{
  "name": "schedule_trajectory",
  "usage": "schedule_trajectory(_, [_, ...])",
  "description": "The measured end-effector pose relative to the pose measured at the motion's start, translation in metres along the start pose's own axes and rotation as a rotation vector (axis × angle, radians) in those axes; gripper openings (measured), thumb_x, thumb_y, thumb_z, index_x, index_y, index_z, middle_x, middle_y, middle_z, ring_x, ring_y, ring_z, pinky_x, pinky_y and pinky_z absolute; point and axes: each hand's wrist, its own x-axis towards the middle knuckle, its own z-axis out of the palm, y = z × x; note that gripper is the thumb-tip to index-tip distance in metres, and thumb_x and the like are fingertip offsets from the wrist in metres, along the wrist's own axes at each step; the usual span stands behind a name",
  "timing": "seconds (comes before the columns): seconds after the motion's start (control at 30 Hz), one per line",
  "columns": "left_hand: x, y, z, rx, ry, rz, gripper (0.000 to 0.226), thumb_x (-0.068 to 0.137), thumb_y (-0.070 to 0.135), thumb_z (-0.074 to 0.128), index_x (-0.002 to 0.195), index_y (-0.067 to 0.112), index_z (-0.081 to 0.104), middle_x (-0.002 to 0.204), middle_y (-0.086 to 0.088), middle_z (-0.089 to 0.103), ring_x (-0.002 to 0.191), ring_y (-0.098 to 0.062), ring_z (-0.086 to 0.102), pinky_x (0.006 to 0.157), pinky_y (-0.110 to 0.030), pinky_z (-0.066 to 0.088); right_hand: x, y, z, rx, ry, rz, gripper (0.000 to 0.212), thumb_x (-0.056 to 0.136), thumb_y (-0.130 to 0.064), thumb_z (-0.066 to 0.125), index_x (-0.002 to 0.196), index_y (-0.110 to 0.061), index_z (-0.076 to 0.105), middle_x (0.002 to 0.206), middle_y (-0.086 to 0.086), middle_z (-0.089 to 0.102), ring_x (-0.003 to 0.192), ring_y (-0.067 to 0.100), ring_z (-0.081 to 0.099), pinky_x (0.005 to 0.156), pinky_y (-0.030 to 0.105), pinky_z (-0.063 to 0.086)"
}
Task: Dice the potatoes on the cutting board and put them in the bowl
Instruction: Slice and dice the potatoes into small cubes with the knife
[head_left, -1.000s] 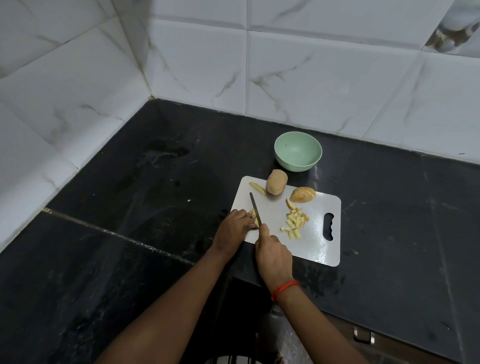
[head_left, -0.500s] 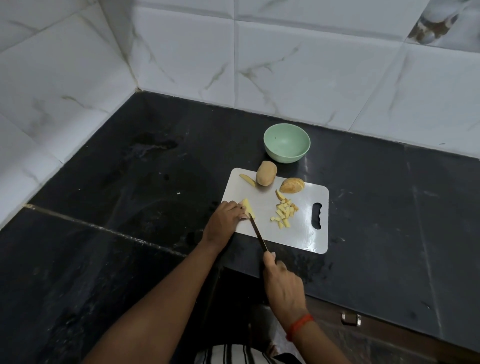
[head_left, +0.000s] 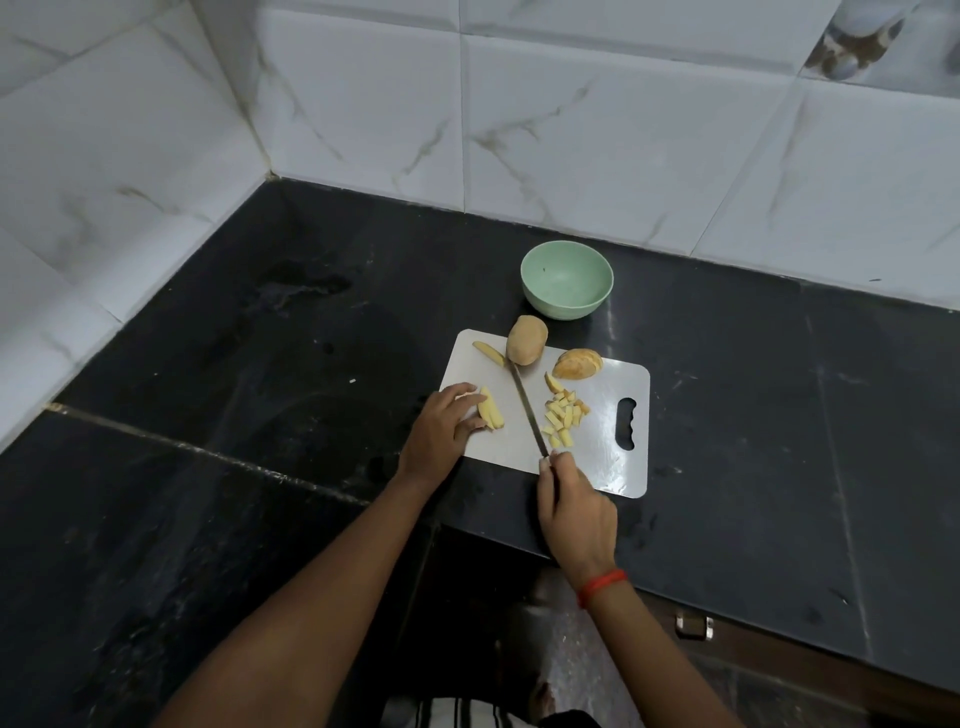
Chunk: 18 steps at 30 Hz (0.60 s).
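A white cutting board (head_left: 597, 467) lies on the black counter. On it sit a whole potato (head_left: 527, 340), a cut potato piece (head_left: 577, 363), one long slice (head_left: 488, 352) and a pile of diced bits (head_left: 562, 415). My left hand (head_left: 441, 431) holds a bundle of potato sticks (head_left: 491, 409) at the board's left edge. My right hand (head_left: 574, 512) grips a knife (head_left: 529, 402) whose blade lies across the board's middle, tip near the whole potato. The green bowl (head_left: 567, 279) stands empty behind the board.
White marble-look tiled walls (head_left: 571, 130) close off the back and left of the black counter (head_left: 260, 364). The counter's front edge runs below the board, with a drawer latch (head_left: 693, 623) under it at lower right.
My right hand has moved forward and right, swinging the knife from beside the sticks to the board's middle. My left hand still holds the sticks. The camera shifted slightly.
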Motion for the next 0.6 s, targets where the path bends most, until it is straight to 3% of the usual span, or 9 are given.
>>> schedule_trajectory(0.23, [0.006,0.000,-0.005,0.035,-0.145,0.030,0.033,0.093,0.020,0.071,0.126,0.017,0.072,0.141,0.003,0.058,0.119,-0.016,0.047,0.101,-0.028,0.042,0.020,0.027,0.008,0.198,0.097,0.042,0.016,0.100,-0.034,0.045,0.090,-0.022,0.047,0.057,-0.005,0.053,0.045,0.020,0.054,0.040,0.031,0.042])
schedule_trajectory(0.47, [0.033,0.009,0.004,0.203,-0.096,0.096,0.021,0.089,0.017,0.074,0.110,0.015,0.078,0.113,-0.004,0.069,0.107,-0.023,0.058,0.084,-0.039,0.055,0.021,0.029,0.011,0.179,0.060,0.053,0.016,0.099,-0.021,0.057,0.087,-0.019,0.046,0.058,-0.006,0.052,0.045,0.020,0.052,0.039,0.030,0.039])
schedule_trajectory(0.6, [0.050,0.023,0.019,0.166,-0.035,-0.025,0.017,0.092,0.017,0.070,0.107,0.013,0.075,0.103,-0.003,0.065,0.098,-0.022,0.056,0.076,-0.042,0.055,0.022,0.029,0.011,0.188,0.052,0.066,0.017,0.100,-0.025,0.055,0.087,-0.023,0.043,0.059,-0.007,0.053,0.046,0.019,0.053,0.040,0.031,0.040])
